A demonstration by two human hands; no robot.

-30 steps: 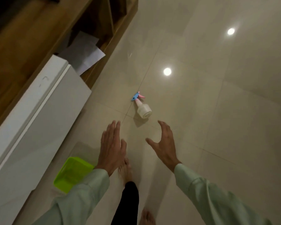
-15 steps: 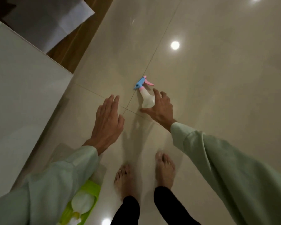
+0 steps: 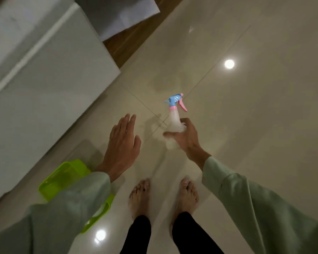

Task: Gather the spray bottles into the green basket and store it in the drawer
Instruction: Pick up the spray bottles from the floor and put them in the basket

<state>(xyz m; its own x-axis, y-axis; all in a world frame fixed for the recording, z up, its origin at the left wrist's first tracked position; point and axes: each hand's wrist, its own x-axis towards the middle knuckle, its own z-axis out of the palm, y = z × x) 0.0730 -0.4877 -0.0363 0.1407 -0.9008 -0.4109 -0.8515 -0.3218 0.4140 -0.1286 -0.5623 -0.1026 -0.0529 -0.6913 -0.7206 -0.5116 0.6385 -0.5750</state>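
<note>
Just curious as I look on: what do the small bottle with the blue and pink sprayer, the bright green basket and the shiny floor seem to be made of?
The spray bottle looks like frosted, translucent plastic with a glossy coloured trigger head. The green basket seems moulded, slightly see-through plastic. The floor looks like polished tile: grout lines and mirrored ceiling lights show.

A glossy beige tiled floor (image 3: pixel 255 125) fills most of the view, crossed by thin grout lines and mirroring round ceiling lights (image 3: pixel 229 64). At upper left stands a white cabinet panel (image 3: pixel 44 74), with a brown wooden base (image 3: pixel 128 46) behind it and a pale sheet of paper (image 3: pixel 121 15) lying on the wood.
</note>
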